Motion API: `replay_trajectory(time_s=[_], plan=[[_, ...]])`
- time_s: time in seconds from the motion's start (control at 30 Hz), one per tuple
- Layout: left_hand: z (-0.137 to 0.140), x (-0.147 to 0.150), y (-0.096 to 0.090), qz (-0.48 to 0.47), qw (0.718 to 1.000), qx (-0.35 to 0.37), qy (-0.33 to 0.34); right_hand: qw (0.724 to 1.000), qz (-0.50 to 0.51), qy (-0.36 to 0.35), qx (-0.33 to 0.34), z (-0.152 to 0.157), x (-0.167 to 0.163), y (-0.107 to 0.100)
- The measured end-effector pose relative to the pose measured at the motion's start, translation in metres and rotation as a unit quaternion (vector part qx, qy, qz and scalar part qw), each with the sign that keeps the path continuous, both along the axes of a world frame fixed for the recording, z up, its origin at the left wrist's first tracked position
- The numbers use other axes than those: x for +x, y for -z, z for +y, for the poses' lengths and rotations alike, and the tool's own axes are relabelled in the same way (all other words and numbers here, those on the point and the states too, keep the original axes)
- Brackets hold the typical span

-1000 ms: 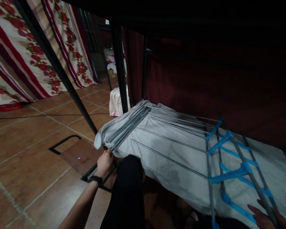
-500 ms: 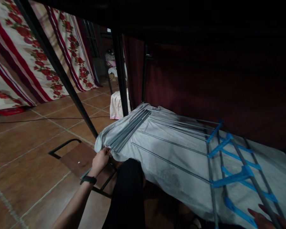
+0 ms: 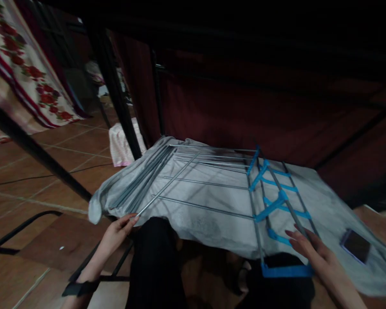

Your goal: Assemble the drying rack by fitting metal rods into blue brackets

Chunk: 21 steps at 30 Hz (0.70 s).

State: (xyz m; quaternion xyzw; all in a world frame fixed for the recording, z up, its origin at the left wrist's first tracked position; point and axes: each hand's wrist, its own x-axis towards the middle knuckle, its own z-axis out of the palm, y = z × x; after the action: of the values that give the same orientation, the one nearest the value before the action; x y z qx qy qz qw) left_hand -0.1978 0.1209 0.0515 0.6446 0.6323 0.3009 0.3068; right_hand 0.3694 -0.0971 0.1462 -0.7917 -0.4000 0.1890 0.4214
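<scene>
Versus half a second ago: left hand (image 3: 117, 234) has come away from the near ends of the tube bundle (image 3: 138, 178) with a single rod (image 3: 169, 183), and the view has swung right, so a phone (image 3: 357, 245) now shows at that side.

Left grip: thumb and fingertips pinched together on the rod's near end. Right hand (image 3: 315, 253) is around the near tube of the blue-jointed frame (image 3: 270, 208), fingers part extended; can't tell from here if it's gripping or just steadying.

Rod is above the grey sheet (image 3: 209, 227), over the laid-out rods (image 3: 206, 208). Whether its far tip touches anything, can't tell.

Handling, my read: light, stiff, smooth metal, a bit slippery, not fragile. End pinch gives long leverage, so the tip could dip or swing. Mid-length hold would balance better; second hand near the far end for aiming.

Axis: straight, slanting from the hand away and to the right, far end toward the dark red curtain (image 3: 225, 111). Roughly parallel to the bundle, crossing the laid-out rods obliquely.
</scene>
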Motion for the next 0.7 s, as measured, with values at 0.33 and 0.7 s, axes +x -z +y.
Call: replay_trajectory(time_s=[0.33, 0.7], plan=[[-0.023, 0.094, 0.014, 0.181, 0.948, -0.064, 0.254, 0.981, 0.077, 0.09, 0.15, -0.005, -0.04, -0.012], [-0.036, 0.084, 0.023, 0.184, 0.931, -0.038, 0.313, 0.978, 0.159, 0.098, 0.096, -0.053, -0.059, 0.094]])
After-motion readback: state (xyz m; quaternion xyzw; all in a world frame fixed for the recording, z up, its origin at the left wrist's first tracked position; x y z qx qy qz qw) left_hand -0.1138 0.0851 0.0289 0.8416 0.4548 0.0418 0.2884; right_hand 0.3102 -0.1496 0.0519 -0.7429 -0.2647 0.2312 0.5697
